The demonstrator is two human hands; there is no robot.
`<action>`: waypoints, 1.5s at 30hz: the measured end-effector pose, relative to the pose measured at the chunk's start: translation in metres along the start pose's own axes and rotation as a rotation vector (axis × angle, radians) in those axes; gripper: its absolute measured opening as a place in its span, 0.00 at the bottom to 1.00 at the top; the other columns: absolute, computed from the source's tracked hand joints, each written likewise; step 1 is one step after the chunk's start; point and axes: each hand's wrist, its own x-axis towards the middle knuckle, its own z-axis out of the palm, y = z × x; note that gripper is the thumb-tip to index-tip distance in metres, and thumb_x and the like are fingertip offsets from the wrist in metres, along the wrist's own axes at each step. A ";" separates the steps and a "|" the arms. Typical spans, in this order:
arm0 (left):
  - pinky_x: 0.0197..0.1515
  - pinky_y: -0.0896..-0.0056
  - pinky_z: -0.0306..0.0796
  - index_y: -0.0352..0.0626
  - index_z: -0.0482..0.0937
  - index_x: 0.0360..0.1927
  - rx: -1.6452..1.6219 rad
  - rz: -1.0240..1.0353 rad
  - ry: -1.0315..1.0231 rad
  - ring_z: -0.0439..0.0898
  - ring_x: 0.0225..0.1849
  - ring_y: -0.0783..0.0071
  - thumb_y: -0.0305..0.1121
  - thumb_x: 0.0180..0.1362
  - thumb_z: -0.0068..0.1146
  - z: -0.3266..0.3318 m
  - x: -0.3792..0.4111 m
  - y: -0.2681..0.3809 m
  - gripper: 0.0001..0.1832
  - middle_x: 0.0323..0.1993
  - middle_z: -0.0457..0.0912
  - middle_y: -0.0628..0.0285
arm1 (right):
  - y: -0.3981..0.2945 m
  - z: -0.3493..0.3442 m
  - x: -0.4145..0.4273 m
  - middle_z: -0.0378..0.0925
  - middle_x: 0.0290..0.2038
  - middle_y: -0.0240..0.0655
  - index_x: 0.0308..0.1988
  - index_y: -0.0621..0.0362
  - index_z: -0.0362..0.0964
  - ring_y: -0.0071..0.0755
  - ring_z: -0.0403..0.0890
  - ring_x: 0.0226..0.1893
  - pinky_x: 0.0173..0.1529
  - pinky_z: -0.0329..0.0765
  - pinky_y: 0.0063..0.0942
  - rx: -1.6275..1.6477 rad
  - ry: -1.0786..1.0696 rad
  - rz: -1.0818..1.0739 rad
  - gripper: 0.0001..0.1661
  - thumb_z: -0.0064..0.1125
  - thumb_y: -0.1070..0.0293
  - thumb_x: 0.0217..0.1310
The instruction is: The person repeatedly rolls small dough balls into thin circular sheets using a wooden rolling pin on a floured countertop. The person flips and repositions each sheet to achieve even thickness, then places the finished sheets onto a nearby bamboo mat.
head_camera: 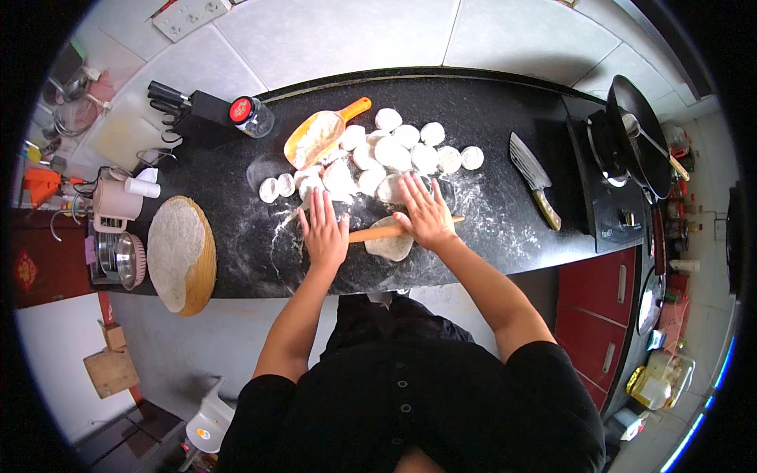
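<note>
A wooden rolling pin (372, 234) lies across a flattened round of dough (390, 247) near the counter's front edge. My left hand (324, 229) rests flat over the pin's left end, its fingers extended. On the pin's right part lies my right hand (427, 213), palm down with fingers spread; the pin's tip shows beyond it. Several floured dough pieces (392, 152) sit in a cluster just behind both hands, some touching or overlapping. Beside them, an orange scoop (316, 139) holds flour. Loose flour is scattered over the black countertop (485, 201).
A cleaver (535, 177) lies to the right, near a wok (639, 130) on the stove. At the left are a floured round wooden board (201, 266), a pink pitcher (117, 201) and a metal bowl (130, 260). A knife block (204, 118) and a lidded glass jar (257, 119) stand behind.
</note>
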 end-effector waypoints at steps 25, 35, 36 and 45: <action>0.44 0.48 0.77 0.40 0.77 0.32 -0.315 0.002 -0.415 0.83 0.43 0.46 0.35 0.55 0.66 0.024 -0.006 0.048 0.11 0.39 0.83 0.48 | 0.125 -0.006 -0.168 0.78 0.43 0.35 0.50 0.52 0.75 0.44 0.79 0.45 0.50 0.73 0.43 0.030 0.371 0.279 0.19 0.65 0.70 0.57; 0.41 0.72 0.76 0.29 0.82 0.48 -1.144 -0.377 -0.523 0.83 0.37 0.78 0.29 0.61 0.64 0.016 -0.010 0.029 0.15 0.38 0.87 0.59 | 0.102 0.015 -0.071 0.74 0.56 0.42 0.59 0.53 0.74 0.52 0.75 0.57 0.59 0.72 0.46 0.050 0.529 0.558 0.25 0.66 0.68 0.61; 0.39 0.72 0.75 0.31 0.83 0.47 -1.163 -0.416 -0.568 0.83 0.36 0.78 0.29 0.63 0.63 0.012 -0.009 0.025 0.13 0.37 0.87 0.61 | 0.094 0.008 -0.060 0.70 0.62 0.43 0.61 0.53 0.73 0.54 0.71 0.62 0.63 0.70 0.47 0.090 0.500 0.544 0.28 0.65 0.69 0.62; 0.46 0.66 0.81 0.32 0.80 0.56 -1.583 -0.861 -0.632 0.86 0.46 0.70 0.31 0.68 0.60 0.004 -0.041 -0.038 0.17 0.47 0.86 0.58 | -0.035 -0.032 0.157 0.74 0.63 0.44 0.61 0.52 0.74 0.51 0.79 0.58 0.59 0.79 0.44 0.485 0.273 -0.085 0.25 0.59 0.67 0.65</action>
